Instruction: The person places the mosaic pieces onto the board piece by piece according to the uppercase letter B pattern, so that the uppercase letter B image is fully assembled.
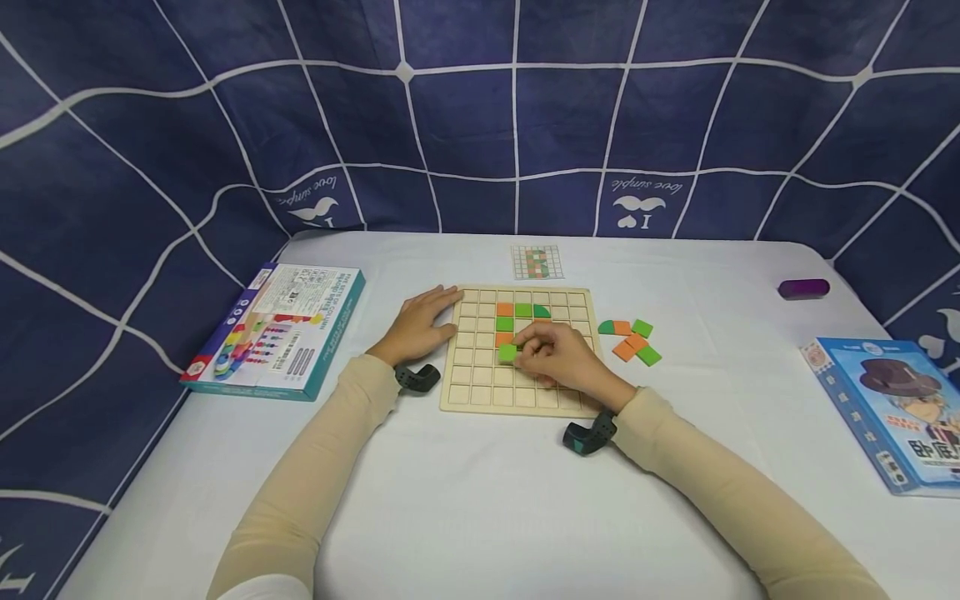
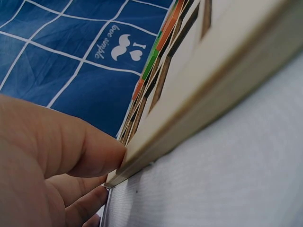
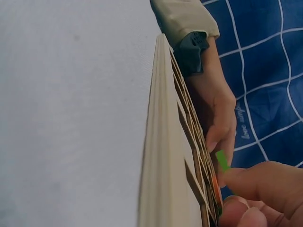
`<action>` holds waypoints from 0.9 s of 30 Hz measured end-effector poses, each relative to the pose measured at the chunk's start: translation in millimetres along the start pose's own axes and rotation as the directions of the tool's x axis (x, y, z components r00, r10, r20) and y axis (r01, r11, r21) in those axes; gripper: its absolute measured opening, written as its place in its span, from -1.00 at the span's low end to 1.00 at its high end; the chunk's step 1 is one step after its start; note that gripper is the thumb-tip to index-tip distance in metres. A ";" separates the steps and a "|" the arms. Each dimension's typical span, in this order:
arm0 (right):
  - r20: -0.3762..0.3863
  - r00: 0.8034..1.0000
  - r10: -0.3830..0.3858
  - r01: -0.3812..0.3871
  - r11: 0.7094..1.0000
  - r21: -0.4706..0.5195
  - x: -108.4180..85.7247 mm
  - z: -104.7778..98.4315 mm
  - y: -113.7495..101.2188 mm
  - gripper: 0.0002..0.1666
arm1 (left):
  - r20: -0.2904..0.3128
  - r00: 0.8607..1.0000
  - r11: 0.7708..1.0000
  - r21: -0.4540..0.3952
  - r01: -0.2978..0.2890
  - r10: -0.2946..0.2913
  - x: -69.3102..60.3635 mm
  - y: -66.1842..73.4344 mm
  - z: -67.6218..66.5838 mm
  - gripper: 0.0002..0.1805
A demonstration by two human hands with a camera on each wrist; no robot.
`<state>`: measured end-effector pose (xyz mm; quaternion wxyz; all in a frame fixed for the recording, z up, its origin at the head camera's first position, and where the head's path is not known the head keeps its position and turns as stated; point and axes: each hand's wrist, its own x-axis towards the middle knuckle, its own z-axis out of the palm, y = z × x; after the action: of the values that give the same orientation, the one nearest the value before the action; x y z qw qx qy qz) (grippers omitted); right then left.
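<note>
while pinched between the thumb and fingertips of the right hand [image 1: 558, 357], a green square tile [image 1: 507, 354] is located over the middle of a wooden grid board [image 1: 461, 393]; contact between tile and board cannot be confirmed. the right hand's fingers are curled, nearly meeting on the tile. the left hand [image 1: 420, 325] lies at the board's upper left, fingers extended, thumb touching the left edge. one row of the board holds an orange tile [image 1: 505, 309], a green tile [image 1: 523, 310] and a dark green quarter-round [image 1: 541, 311]. loose tiles [image 1: 637, 342], green and orange, lie clustered just right of the board on the white tabletop [image 1: 450, 500]. beyond the board is a printed pattern card [image 1: 537, 271]. farther out are a teal-edged box [image 1: 285, 333] at left, a blue box [image 1: 892, 400] at right and a purple object [image 1: 804, 289] behind the latter.
</note>
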<state>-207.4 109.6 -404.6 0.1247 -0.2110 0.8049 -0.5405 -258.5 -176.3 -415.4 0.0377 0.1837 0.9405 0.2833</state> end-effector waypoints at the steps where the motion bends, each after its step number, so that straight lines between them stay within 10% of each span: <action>1: 0.001 1.000 0.003 -0.003 1.000 -0.013 0.7 0.3 -0.2 -0.69 | -0.001 1.000 1.000 0.002 0.000 0.000 0.0 0.2 -0.2 -0.23; 27: 0.009 0.999 0.042 -0.041 0.994 -0.102 6.1 5.0 -4.9 -0.73 | -0.001 1.000 1.000 -0.001 -0.015 0.015 0.1 1.0 -1.0 -0.23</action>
<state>-209.6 101.0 -401.8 0.1294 -0.2031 0.8348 -0.4951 -258.4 -176.0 -414.0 0.0350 0.1907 0.9390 0.2839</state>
